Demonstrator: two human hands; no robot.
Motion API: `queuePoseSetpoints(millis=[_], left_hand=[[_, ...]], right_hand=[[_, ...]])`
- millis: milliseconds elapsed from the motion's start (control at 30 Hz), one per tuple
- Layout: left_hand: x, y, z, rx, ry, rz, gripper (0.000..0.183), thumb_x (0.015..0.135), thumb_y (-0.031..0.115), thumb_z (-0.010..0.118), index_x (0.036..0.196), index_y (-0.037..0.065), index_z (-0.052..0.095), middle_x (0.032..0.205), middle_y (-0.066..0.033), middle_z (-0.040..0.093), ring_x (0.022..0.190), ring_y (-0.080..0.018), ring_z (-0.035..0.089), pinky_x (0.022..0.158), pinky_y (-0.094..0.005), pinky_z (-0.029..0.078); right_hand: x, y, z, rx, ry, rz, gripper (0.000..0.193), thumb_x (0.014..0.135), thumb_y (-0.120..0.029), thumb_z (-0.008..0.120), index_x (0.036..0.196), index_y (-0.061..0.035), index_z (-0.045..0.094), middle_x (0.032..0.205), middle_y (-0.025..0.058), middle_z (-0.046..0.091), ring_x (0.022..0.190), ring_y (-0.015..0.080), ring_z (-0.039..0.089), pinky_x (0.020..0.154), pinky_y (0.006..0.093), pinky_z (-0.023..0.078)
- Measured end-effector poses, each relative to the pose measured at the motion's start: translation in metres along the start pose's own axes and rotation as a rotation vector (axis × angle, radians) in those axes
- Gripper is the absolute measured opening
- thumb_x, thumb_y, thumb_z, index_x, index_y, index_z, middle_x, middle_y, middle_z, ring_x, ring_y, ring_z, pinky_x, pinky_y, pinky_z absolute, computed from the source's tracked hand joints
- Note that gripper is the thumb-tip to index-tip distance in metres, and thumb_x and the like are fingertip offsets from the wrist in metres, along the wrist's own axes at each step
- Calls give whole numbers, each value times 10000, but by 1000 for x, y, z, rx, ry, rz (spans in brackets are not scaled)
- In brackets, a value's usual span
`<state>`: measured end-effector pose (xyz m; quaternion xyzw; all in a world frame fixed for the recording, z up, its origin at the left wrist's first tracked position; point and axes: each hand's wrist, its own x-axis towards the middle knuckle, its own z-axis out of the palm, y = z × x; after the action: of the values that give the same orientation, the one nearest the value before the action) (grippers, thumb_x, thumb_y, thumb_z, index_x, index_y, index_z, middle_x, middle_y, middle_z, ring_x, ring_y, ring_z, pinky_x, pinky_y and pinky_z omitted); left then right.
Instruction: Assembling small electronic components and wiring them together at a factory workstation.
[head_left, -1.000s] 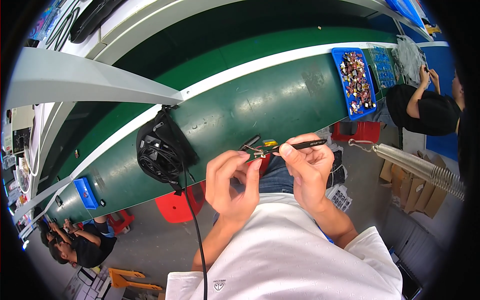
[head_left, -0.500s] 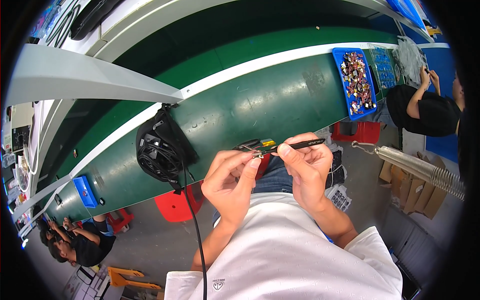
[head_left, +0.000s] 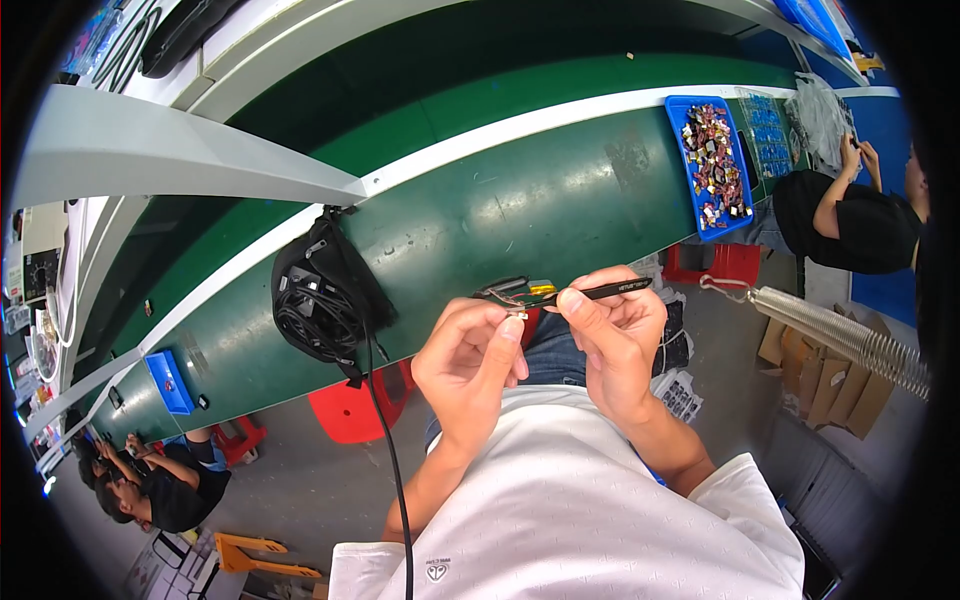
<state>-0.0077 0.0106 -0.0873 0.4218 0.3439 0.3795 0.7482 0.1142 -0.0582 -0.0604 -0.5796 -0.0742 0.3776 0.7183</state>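
Note:
My left hand (head_left: pixel 462 362) pinches a small whitish connector (head_left: pixel 519 316) between thumb and forefinger, in front of my body near the bench edge. Thin wires (head_left: pixel 512 298) run from about the fingertips toward a small yellow-wrapped part (head_left: pixel 541 287) just beyond. In my right hand (head_left: pixel 618 340), black tweezers (head_left: pixel 615 290) lie nearly level, gripped by thumb and fingers. Their tips point left toward the connector; whether they touch the wires is too small to tell. A dark elongated item (head_left: pixel 503 285) shows behind the wires.
A black bag with coiled cable (head_left: pixel 318 305) sits on the green bench (head_left: pixel 480 215). Farther right is a blue tray (head_left: pixel 690 105) of small wired parts. A hanging spring (head_left: pixel 835 325) is at right, a red stool (head_left: pixel 350 410) below the bench. Co-workers sit at both sides.
The tweezer tips have drawn slightly right, away from my left fingertips. More of the whitish connector and the wires now shows. Both hands otherwise stay nearly in place.

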Motion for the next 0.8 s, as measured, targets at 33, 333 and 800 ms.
queuePoseSetpoints(millis=[33,333,800], left_hand=[[0,0,-1,-52,-18,-41,75,913,-50,639,988,-56,639,910,-92,620,581,-95,604,432,-201,434],[1,-2,-2,-157,-64,-64,109,965,27,605,1022,-62,631,892,-98,608,609,-119,615,424,-206,441],[1,2,1,-128,-75,-104,137,998,70,566,973,-52,624,861,-79,602,613,-111,613,436,-203,434]], right_hand=[[0,0,0,-7,3,0,118,868,27,717,965,40,653,836,98,706,690,61,610,563,183,432],[-1,-1,-3,8,-12,16,101,872,36,704,958,47,651,827,103,707,684,67,619,567,183,438],[-3,-1,-4,11,-5,-15,96,875,50,689,956,62,640,863,142,713,764,123,678,662,220,526]])
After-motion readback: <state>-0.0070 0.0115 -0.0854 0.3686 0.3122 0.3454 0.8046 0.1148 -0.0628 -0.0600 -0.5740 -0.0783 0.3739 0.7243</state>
